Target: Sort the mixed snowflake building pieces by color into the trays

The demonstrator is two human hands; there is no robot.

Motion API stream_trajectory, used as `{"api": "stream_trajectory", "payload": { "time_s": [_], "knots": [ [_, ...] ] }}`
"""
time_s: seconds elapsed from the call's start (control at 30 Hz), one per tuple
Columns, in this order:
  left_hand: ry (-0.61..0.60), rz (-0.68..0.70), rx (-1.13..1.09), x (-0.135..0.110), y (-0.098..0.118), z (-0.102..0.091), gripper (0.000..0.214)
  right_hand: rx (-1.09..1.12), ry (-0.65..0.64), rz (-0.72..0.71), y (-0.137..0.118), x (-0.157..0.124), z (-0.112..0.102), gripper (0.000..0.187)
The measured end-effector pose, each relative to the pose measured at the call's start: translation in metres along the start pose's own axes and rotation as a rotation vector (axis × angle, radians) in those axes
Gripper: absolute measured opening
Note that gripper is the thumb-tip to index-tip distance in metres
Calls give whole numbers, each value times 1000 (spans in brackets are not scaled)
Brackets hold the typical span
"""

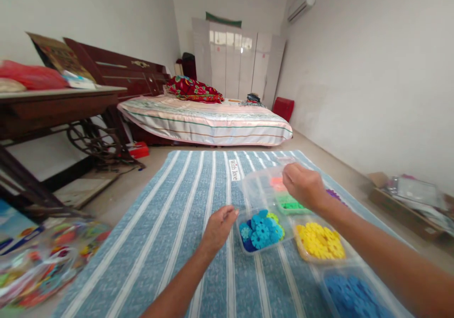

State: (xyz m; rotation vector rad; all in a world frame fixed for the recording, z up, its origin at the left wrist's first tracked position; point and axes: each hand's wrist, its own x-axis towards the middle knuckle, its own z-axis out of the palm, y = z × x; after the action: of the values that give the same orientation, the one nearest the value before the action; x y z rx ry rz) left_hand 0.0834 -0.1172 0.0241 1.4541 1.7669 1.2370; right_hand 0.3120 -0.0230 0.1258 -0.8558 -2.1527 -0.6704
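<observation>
My left hand (220,226) rests low over the blue striped mat (177,223), its fingers curled and touching the left edge of a clear tray of blue snowflake pieces (261,233). My right hand (303,184) hovers with closed fingers above a tray of green pieces (289,205) and one with orange pieces (275,182); whether it holds a piece is hidden. A tray of yellow pieces (321,241) lies under my right forearm. A tray of dark blue pieces (351,294) sits nearest me.
A clear bag of mixed coloured pieces (49,256) lies at the left. A dark wooden table (53,105) stands at the left, a bed (205,119) behind the mat, a cardboard box (407,200) at the right wall.
</observation>
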Motion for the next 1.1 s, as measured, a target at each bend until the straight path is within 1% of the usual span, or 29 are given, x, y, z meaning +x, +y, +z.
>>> {"api": "stream_trajectory", "payload": {
  "time_s": [0.1,0.13,0.2,0.27,0.4,0.43,0.5,0.57,0.63,0.7,0.8,0.87,0.9,0.97,1.07,1.1],
  "knots": [
    [32,-49,-53,-2,1,-5,42,233,-84,371,5,9,22,15],
    [35,-66,-67,-3,2,-7,44,326,-124,474,3,11,29,14],
    [37,-108,-88,-3,4,-14,48,504,-204,624,-4,10,41,13],
    [42,-160,-97,-3,3,-21,47,654,-272,707,-16,7,53,14],
    [67,-287,-70,2,-4,-34,30,889,-416,790,-38,1,72,17],
    [69,-323,-59,5,-7,-37,30,907,-442,799,-40,1,74,22],
    [62,-391,-43,13,-12,-40,29,864,-471,776,-42,-1,75,30],
    [43,-446,-35,26,-16,-41,30,759,-489,671,-40,-5,68,28],
    [22,-485,-32,43,-18,-40,35,644,-505,530,-39,-15,57,24],
    [-1,-510,-33,62,-17,-36,36,538,-525,437,-38,-30,42,25],
    [-47,-531,-40,85,-11,-27,35,407,-571,415,-38,-55,21,29],
    [-85,-541,-37,92,-7,-22,35,313,-597,415,-36,-70,11,29],
    [-105,-544,-29,91,-5,-20,35,259,-601,413,-34,-76,7,29],
    [-154,-544,-1,81,-2,-17,36,154,-601,416,-29,-85,2,27],
    [-274,-519,40,51,0,-10,49,49,-619,413,-25,-90,2,28],
    [-323,-508,43,40,0,-6,50,33,-634,398,-25,-90,4,29]
  ]
}}
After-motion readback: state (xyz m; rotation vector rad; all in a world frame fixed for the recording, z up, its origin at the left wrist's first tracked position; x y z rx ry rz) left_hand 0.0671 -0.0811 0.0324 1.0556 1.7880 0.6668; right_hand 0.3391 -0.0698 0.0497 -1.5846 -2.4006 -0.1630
